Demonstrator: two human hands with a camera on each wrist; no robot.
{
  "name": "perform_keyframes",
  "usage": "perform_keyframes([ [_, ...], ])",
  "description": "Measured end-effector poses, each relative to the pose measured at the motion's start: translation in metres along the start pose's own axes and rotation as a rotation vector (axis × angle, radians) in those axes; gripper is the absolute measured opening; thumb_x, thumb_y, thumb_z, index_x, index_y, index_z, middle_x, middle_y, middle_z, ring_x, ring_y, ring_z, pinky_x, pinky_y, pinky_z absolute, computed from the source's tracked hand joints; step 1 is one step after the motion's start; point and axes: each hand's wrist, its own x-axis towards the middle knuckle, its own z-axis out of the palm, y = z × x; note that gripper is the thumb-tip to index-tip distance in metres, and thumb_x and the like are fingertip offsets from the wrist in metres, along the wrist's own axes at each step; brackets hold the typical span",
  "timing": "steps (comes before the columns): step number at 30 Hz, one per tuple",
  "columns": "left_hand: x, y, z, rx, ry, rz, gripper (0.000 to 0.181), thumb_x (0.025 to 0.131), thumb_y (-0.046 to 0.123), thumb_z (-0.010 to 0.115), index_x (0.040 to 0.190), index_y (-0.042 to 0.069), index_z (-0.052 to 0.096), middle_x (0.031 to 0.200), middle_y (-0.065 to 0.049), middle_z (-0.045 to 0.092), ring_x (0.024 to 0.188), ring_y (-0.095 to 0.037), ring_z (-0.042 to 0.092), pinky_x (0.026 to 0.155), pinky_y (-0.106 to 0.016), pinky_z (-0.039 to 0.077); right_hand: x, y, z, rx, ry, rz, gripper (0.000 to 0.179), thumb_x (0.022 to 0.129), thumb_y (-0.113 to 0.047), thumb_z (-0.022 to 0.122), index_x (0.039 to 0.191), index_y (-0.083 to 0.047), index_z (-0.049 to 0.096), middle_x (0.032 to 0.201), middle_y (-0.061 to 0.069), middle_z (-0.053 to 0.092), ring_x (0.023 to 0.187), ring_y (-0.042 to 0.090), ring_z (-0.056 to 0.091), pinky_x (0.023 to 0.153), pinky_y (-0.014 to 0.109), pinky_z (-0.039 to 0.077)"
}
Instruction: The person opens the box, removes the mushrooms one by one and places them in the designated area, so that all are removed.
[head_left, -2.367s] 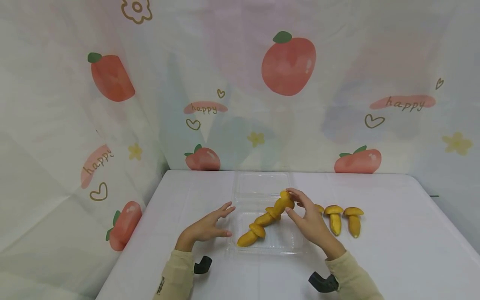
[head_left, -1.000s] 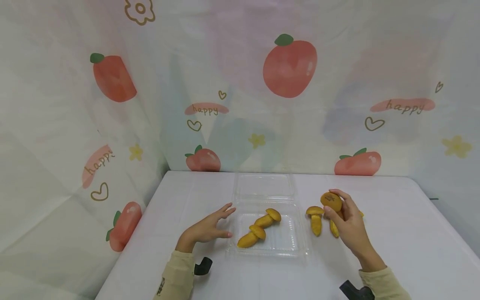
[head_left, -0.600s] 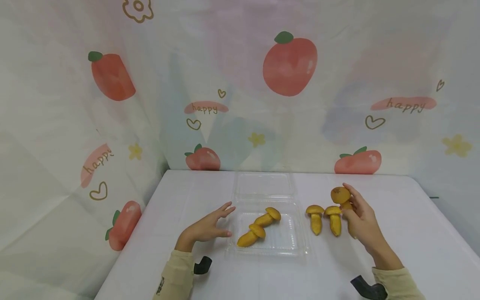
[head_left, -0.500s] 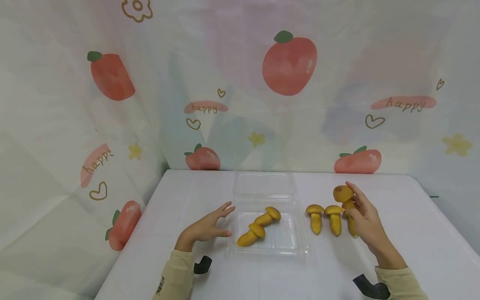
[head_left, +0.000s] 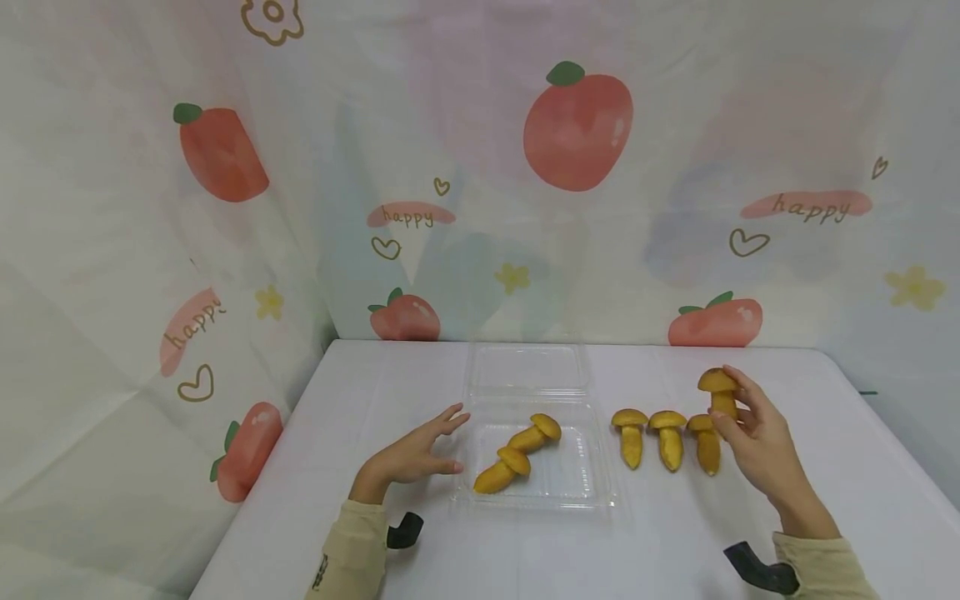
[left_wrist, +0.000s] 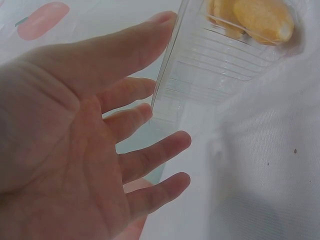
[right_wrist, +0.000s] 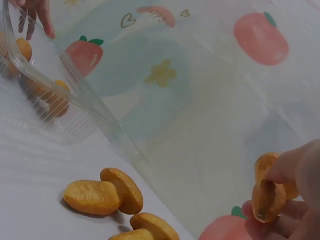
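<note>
My right hand (head_left: 765,442) pinches a yellow toy mushroom (head_left: 720,392) by its stem, cap upward, above the right end of a row. That row on the table has three more mushrooms: a left one (head_left: 630,437), a middle one (head_left: 669,440) and a right one (head_left: 705,446), which is partly behind my fingers. My left hand (head_left: 408,454) is beside the left wall of a clear plastic container (head_left: 592,467), fingers spread and holding nothing. Two mushrooms lie inside that container, one nearer (head_left: 502,471) and one farther (head_left: 536,433). In the right wrist view the held mushroom (right_wrist: 270,192) sits between thumb and fingers.
The container's clear lid (head_left: 528,371) is folded back toward the rear of the white table (head_left: 517,550). A patterned cloth backdrop (head_left: 480,125) rises behind and on the left. Black pieces, left (head_left: 405,531) and right (head_left: 759,571), sit at my wrists.
My right hand has carried one mushroom out of the container and rightward past the row, turning it cap-up. Two mushrooms stay in the container. My left hand keeps its place.
</note>
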Motion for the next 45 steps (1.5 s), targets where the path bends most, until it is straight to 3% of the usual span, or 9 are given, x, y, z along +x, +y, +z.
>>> perform_keyframes([
  [3, 0.000, 0.000, 0.000, -0.004, 0.001, -0.006, 0.079, 0.094, 0.022, 0.072, 0.160, 0.014, 0.030, 0.171, -0.009, 0.016, 0.157, -0.038, 0.020, 0.122, -0.066, 0.022, 0.000, 0.005, -0.003, -0.022, -0.006, 0.048, 0.063, 0.103, -0.003, 0.049, 0.160, -0.005, 0.024, 0.140, 0.034, 0.043, 0.091, -0.023, 0.043, 0.070, 0.003, 0.047],
  [14, -0.001, 0.001, 0.000, -0.005, 0.000, -0.001, 0.079, 0.094, 0.022, 0.073, 0.160, 0.013, 0.030, 0.172, -0.009, 0.015, 0.157, -0.038, 0.018, 0.122, -0.065, 0.021, 0.000, 0.035, -0.017, -0.102, 0.005, 0.172, 0.063, 0.100, -0.003, 0.049, 0.158, -0.001, 0.025, 0.139, 0.040, 0.042, 0.089, -0.010, 0.042, 0.063, 0.006, 0.045],
  [19, -0.001, 0.002, -0.001, -0.005, 0.008, 0.000, 0.080, 0.093, 0.024, 0.074, 0.160, 0.013, 0.031, 0.172, -0.009, 0.015, 0.157, -0.038, 0.019, 0.122, -0.065, 0.021, 0.000, 0.042, -0.021, -0.123, 0.029, 0.185, 0.063, 0.097, 0.000, 0.050, 0.156, 0.003, 0.028, 0.136, 0.040, 0.044, 0.088, -0.008, 0.042, 0.061, 0.005, 0.043],
  [21, -0.001, 0.002, -0.001, -0.002, 0.010, -0.004, 0.080, 0.093, 0.025, 0.074, 0.160, 0.013, 0.031, 0.172, -0.009, 0.015, 0.157, -0.038, 0.020, 0.122, -0.065, 0.022, 0.000, 0.045, -0.021, -0.143, 0.037, 0.191, 0.063, 0.097, 0.000, 0.051, 0.155, 0.004, 0.028, 0.136, 0.039, 0.044, 0.091, -0.001, 0.045, 0.063, 0.004, 0.040],
  [25, -0.001, 0.002, 0.000, 0.005, 0.009, -0.010, 0.080, 0.093, 0.026, 0.074, 0.160, 0.013, 0.031, 0.172, -0.007, 0.015, 0.157, -0.037, 0.020, 0.122, -0.065, 0.022, -0.002, 0.050, -0.020, -0.173, 0.030, 0.228, 0.064, 0.097, 0.000, 0.052, 0.155, 0.006, 0.026, 0.138, 0.040, 0.043, 0.105, 0.034, 0.049, 0.069, 0.007, 0.032],
  [28, -0.001, 0.002, 0.000, 0.004, 0.007, -0.009, 0.080, 0.093, 0.025, 0.073, 0.160, 0.013, 0.031, 0.172, -0.008, 0.015, 0.157, -0.037, 0.019, 0.122, -0.065, 0.022, -0.002, 0.055, -0.019, -0.174, 0.017, 0.267, 0.065, 0.097, 0.000, 0.051, 0.155, 0.007, 0.024, 0.140, 0.040, 0.041, 0.113, 0.049, 0.045, 0.072, 0.011, 0.030],
  [31, -0.001, 0.002, 0.000, 0.001, 0.006, -0.010, 0.080, 0.093, 0.025, 0.073, 0.160, 0.013, 0.031, 0.172, -0.009, 0.014, 0.157, -0.037, 0.019, 0.122, -0.066, 0.021, -0.002, 0.058, -0.020, -0.179, -0.007, 0.310, 0.066, 0.097, -0.001, 0.049, 0.156, 0.007, 0.021, 0.143, 0.041, 0.037, 0.118, 0.054, 0.043, 0.077, 0.016, 0.030],
  [38, -0.001, 0.001, 0.000, -0.001, 0.009, -0.013, 0.080, 0.093, 0.025, 0.073, 0.160, 0.013, 0.031, 0.172, -0.009, 0.016, 0.157, -0.038, 0.020, 0.122, -0.066, 0.022, 0.000, 0.067, -0.021, -0.200, -0.074, 0.363, 0.070, 0.094, 0.000, 0.050, 0.155, 0.010, 0.018, 0.143, 0.043, 0.033, 0.122, 0.057, 0.039, 0.088, 0.051, 0.043],
  [45, -0.001, 0.001, 0.000, 0.000, 0.010, -0.012, 0.079, 0.094, 0.025, 0.073, 0.160, 0.013, 0.031, 0.172, -0.008, 0.016, 0.157, -0.038, 0.020, 0.122, -0.066, 0.021, 0.000, 0.075, -0.022, -0.204, -0.123, 0.399, 0.072, 0.093, 0.000, 0.052, 0.154, 0.011, 0.017, 0.137, 0.044, 0.036, 0.112, 0.054, 0.045, 0.077, 0.032, 0.041],
])
